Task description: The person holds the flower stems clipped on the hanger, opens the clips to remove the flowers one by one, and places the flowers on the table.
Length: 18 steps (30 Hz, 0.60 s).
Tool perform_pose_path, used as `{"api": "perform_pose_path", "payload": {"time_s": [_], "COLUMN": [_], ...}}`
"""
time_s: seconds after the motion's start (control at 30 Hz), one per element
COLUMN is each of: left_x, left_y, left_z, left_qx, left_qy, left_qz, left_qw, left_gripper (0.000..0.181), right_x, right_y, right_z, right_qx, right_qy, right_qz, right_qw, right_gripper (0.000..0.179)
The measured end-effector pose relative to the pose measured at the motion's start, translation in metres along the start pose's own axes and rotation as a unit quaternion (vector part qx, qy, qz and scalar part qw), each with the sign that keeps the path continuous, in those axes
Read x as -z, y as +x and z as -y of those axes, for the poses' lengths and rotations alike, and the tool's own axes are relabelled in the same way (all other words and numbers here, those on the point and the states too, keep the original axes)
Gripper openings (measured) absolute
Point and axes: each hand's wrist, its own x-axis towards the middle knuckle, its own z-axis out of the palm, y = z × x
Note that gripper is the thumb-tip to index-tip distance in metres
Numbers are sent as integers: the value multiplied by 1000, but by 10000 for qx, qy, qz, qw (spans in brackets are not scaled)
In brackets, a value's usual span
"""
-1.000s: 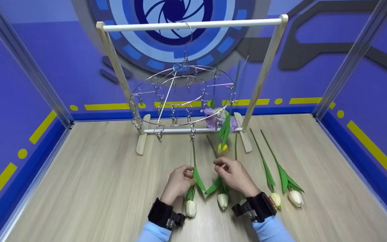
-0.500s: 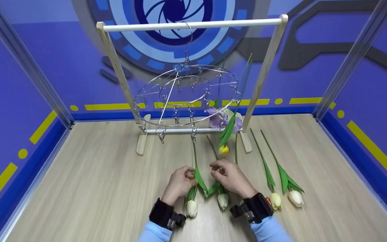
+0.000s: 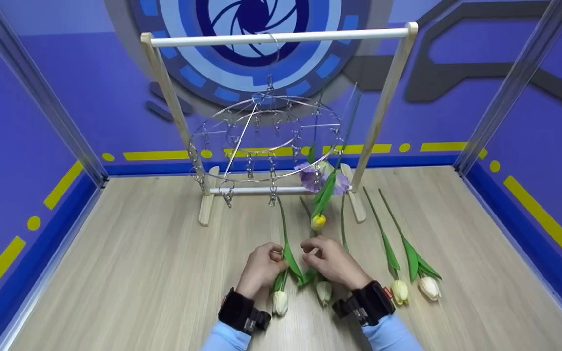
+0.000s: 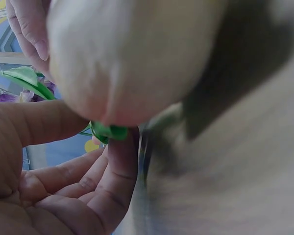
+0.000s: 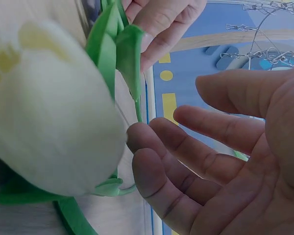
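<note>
My left hand [image 3: 263,265] pinches a white tulip [image 3: 280,303] by its green stem, between thumb and fingers, just above the downward-lying bloom. In the left wrist view that bloom [image 4: 132,58] fills the top, and the fingertips meet at the stem below it. My right hand [image 3: 332,258] hovers to the right with loosely bent fingers and nothing between them. Beneath it lies another pale tulip [image 3: 324,292], partly covered by the hand. In the right wrist view a large pale bloom [image 5: 63,117] sits beside the fingertips, apart from the thumb.
A wooden rack [image 3: 383,112] holds a round wire hanger [image 3: 261,180] with many metal clips. A purple flower [image 3: 310,176] and a yellow tulip [image 3: 318,223] hang upside down at its right side. Two more tulips [image 3: 400,292] lie at right on the wooden table [image 3: 130,273].
My right hand has drifted left and slightly down, nearer my left hand. The left hand has shifted a little right with its tulip. The wire hanger and its hanging flowers have swayed.
</note>
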Motion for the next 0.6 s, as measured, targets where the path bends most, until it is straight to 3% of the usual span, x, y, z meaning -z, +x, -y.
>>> {"api": "perform_pose_path", "payload": {"time_s": [0.6], "left_x": [4], "left_y": [-2], "left_z": [-2], "left_qx": [-17], "left_qy": [44], "left_qz": [39], "left_qw": [10000], "left_gripper": [36], "right_x": [6], "right_y": [-1], "right_z": [0], "right_qx": [86], "right_qy": [-14], "right_qz": [139], "right_qw": [9999], "right_gripper": [22]}}
